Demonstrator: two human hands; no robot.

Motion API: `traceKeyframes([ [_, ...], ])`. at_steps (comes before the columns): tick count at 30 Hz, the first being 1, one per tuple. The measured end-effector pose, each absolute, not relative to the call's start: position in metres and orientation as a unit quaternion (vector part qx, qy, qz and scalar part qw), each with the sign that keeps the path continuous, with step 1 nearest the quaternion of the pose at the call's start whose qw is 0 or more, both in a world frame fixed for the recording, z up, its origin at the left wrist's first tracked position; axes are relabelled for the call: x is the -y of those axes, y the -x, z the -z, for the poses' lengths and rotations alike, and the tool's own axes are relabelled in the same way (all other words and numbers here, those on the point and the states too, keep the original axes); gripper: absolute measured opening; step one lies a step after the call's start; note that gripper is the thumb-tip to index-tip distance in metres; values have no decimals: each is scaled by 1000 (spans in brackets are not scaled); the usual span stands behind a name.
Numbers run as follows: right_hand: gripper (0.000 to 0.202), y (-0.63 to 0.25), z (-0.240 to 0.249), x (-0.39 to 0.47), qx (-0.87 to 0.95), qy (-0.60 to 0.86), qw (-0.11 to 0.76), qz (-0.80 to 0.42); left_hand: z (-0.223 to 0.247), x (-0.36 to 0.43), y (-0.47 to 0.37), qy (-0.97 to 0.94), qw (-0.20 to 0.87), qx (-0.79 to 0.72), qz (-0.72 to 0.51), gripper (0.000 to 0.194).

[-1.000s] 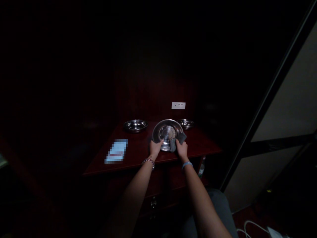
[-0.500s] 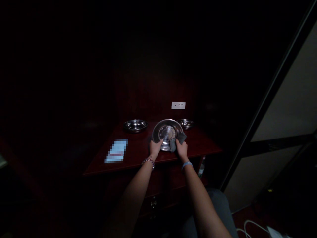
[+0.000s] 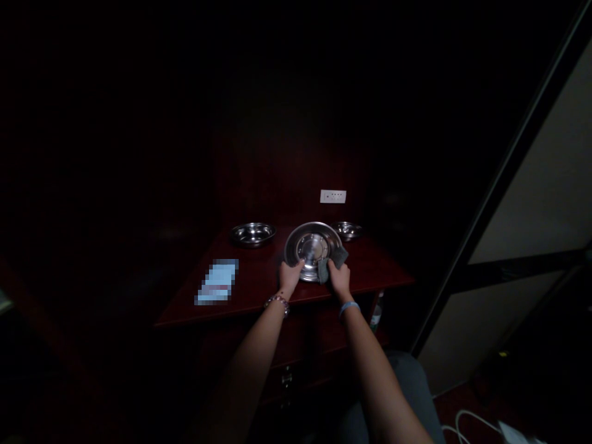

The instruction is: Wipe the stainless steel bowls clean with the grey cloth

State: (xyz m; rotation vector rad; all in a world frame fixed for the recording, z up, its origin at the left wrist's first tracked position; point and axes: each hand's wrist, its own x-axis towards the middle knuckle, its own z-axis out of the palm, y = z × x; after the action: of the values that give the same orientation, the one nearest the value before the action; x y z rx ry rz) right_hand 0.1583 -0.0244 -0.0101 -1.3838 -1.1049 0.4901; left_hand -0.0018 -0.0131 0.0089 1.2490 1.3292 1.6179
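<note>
A shiny metal bowl (image 3: 312, 245) is tilted up over the dark red desk (image 3: 263, 277), its round ridged bottom turned toward me. My left hand (image 3: 290, 277) grips its lower left rim, thumb on the near face and fingers hidden behind. At the lower right, my right hand (image 3: 340, 277) is closed on a grey cloth (image 3: 323, 270) and presses it against the bowl's rim. Part of the cloth sticks out beyond the rim on the right. Behind stand two more metal bowls, a wide one (image 3: 253, 234) to the left and another (image 3: 348, 230) to the right, partly covered by the held bowl.
A blurred light-blue flat thing (image 3: 217, 282) lies on the desk's left side. A white wall socket (image 3: 333, 197) is above the desk. Below the right edge stands a bottle (image 3: 377, 313). White cable (image 3: 467, 414) lies on the floor at lower right.
</note>
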Motion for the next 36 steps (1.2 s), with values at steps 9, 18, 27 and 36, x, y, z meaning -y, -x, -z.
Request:
traceKeyframes([
  [9,41,-158,8,27,481,598,607,-208,-12,16,1,-480,342,-522,-616,22],
  [18,41,-158,9,27,479,598,608,-211,-10,13,1,-496,325,-521,-613,28],
  [27,39,-160,12,24,478,596,609,-213,-8,11,1,-477,346,-512,-625,29],
  [36,38,-158,8,28,476,593,620,-193,0,5,1,-486,351,-492,-632,25],
])
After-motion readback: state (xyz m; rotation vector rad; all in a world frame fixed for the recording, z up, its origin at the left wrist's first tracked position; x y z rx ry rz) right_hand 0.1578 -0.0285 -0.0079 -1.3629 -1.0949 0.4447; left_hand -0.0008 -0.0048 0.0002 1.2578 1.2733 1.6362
